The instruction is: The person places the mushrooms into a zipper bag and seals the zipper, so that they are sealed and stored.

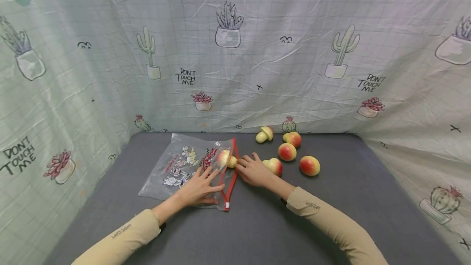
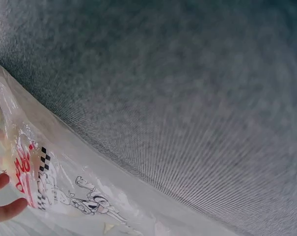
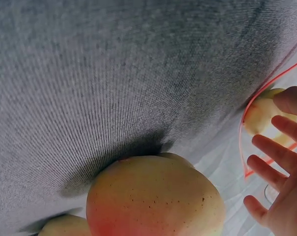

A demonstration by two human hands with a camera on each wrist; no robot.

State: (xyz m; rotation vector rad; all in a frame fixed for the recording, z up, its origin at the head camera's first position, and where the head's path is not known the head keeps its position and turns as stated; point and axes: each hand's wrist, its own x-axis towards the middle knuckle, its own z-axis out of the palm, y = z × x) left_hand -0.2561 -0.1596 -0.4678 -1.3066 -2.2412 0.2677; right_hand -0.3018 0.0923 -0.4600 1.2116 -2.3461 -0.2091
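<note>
A clear plastic zip bag (image 1: pixel 158 177) with printed cartoon figures and a red slider edge lies flat, its mouth facing right. My left hand (image 1: pixel 200 187) rests on the bag near the mouth, fingers spread and pressing the film. Just inside the mouth is a toy mushroom (image 1: pixel 223 157) with a red-yellow cap, its pale stem toward the right. My right hand (image 1: pixel 255 171) reaches to that stem with fingertips touching it. In the right wrist view its fingers (image 3: pixel 278 150) are spread apart, with the mushroom (image 3: pixel 258 118) showing beyond them within the red edge.
Close beside the right wrist lies another mushroom (image 1: pixel 274 167), large in the right wrist view. Several more lie behind and to the right, including one on its side (image 1: pixel 265 134) and one with its cap up (image 1: pixel 310 166). A patterned curtain (image 1: pixel 235 72) surrounds the grey table (image 1: pixel 257 232).
</note>
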